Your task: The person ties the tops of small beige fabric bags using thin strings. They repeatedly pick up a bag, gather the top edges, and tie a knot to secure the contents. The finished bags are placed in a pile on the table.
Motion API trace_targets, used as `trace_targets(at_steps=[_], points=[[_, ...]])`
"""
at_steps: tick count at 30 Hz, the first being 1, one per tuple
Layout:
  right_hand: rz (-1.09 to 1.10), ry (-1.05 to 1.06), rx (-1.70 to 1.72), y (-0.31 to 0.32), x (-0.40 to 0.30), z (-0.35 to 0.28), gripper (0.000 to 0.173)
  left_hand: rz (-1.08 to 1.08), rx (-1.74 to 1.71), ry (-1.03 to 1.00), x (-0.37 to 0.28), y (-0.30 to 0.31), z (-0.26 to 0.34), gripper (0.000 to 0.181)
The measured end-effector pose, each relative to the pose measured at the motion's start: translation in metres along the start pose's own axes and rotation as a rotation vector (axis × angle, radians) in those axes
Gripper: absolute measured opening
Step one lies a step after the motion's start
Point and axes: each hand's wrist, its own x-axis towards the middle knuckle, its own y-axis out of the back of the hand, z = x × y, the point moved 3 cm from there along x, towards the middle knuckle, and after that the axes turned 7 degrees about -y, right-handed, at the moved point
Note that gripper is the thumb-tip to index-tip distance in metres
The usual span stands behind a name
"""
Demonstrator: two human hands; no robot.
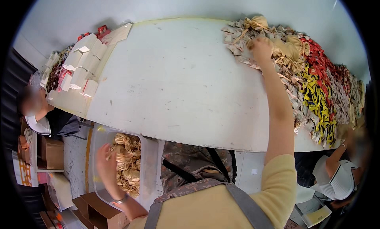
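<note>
My right hand (262, 51) reaches over the far right of the white table (181, 80), its fingers bent around what seems to be a tan cloth pouch, partly hidden by them. Beside it, more tan drawstring pouches (289, 51) lie on a spread of small pale packets (237, 36); one pouch (256, 22) sits just beyond the hand. At the lower left, my left hand (105, 157) is over the clear plastic bin (147, 157), at its left side. Tied tan pouches (127, 160) are heaped in the bin. Whether the left hand holds anything is unclear.
Yellow packets (314, 101) and red packets (320, 60) are piled along the table's right side. White boxes (86, 66) stand at the left. One person (44, 119) sits at the left end, another (335, 175) at the right. An open cardboard box (95, 211) is below the bin.
</note>
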Motion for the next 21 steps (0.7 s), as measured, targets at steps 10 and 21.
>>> trace_targets(at_steps=[10,21], points=[[0.217,0.209,1.0,0.127,-0.165,-0.091,0.029,-0.909,-1.792,0.216,0.037,-0.173,0.213,0.052],[-0.287,0.611,1.038,0.149,-0.281,-0.154,0.019,-0.642,-1.352,0.391,0.033,-0.176,0.162,0.026]])
